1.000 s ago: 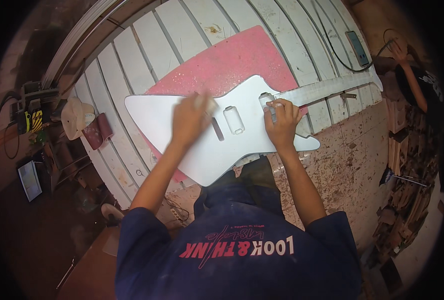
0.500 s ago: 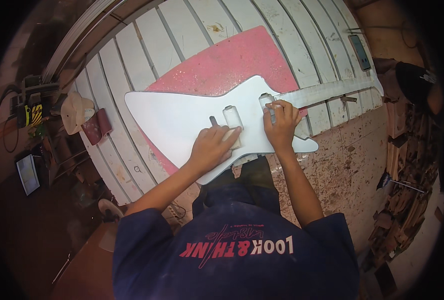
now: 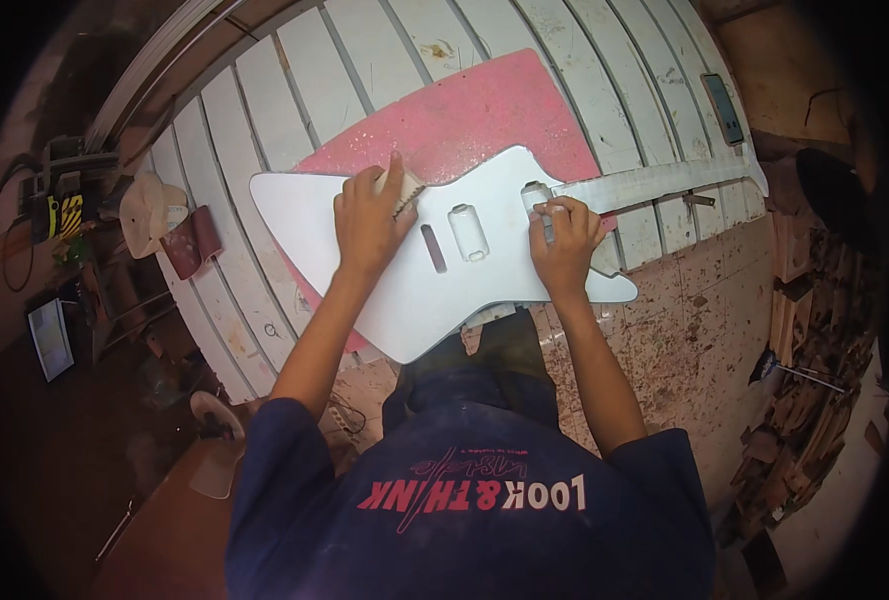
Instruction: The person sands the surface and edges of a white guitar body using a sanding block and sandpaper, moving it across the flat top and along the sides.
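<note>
A white, angular electric guitar body (image 3: 494, 265) with a pale neck (image 3: 654, 184) lies across the bench in front of me. Routed openings show in its face, among them a rounded pickup cavity (image 3: 468, 232) and a narrow slot. My left hand (image 3: 369, 222) is closed round a beige sanding block (image 3: 397, 190) on the far edge of the body, left of the cavities. My right hand (image 3: 564, 240) grips the body by the cavity beside the neck joint, its fingertips bent into the opening. Part of the block is hidden under my left fingers.
Beneath the guitar lies a pink board (image 3: 454, 115) on a white slatted bench (image 3: 304, 80). A phone (image 3: 721, 107) rests at the far right, a cap (image 3: 149, 215) and dark red sandpaper roll (image 3: 192, 245) at the left. Wood scraps (image 3: 814, 400) are piled on the right-hand floor.
My left hand has slid the sanding block away from me and leftward, from beside the middle cavity to the body's far edge. My right hand stays put on the body.
</note>
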The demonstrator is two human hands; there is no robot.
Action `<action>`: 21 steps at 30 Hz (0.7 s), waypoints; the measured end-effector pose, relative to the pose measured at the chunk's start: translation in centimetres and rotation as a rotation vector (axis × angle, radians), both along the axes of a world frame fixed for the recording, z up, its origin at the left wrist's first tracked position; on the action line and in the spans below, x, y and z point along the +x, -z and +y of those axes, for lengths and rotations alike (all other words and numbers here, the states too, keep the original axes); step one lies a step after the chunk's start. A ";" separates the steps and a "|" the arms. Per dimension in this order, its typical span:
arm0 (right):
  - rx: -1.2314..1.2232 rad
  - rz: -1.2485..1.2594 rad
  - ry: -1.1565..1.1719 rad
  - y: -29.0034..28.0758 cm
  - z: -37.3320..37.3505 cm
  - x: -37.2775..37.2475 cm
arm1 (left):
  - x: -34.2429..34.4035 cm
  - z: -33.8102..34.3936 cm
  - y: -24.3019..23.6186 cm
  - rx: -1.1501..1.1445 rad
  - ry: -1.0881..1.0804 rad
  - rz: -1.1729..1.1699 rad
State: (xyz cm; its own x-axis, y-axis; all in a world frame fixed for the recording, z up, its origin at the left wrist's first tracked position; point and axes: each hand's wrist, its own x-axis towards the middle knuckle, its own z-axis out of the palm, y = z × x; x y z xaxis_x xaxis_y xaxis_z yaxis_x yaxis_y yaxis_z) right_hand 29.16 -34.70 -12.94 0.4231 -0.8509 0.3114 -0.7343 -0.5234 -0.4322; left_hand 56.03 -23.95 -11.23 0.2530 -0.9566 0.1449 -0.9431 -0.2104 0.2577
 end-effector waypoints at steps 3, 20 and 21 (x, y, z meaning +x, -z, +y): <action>-0.022 -0.001 0.004 0.2 0.0 0.0 | -4.7 3.4 -0.5 0.103 0.208 0.054; -0.017 0.025 -0.004 -0.1 0.2 0.0 | -1.5 -0.1 -0.8 0.022 -0.039 0.057; -0.023 0.026 -0.002 0.0 0.1 0.0 | -3.0 1.0 0.2 0.028 0.014 0.019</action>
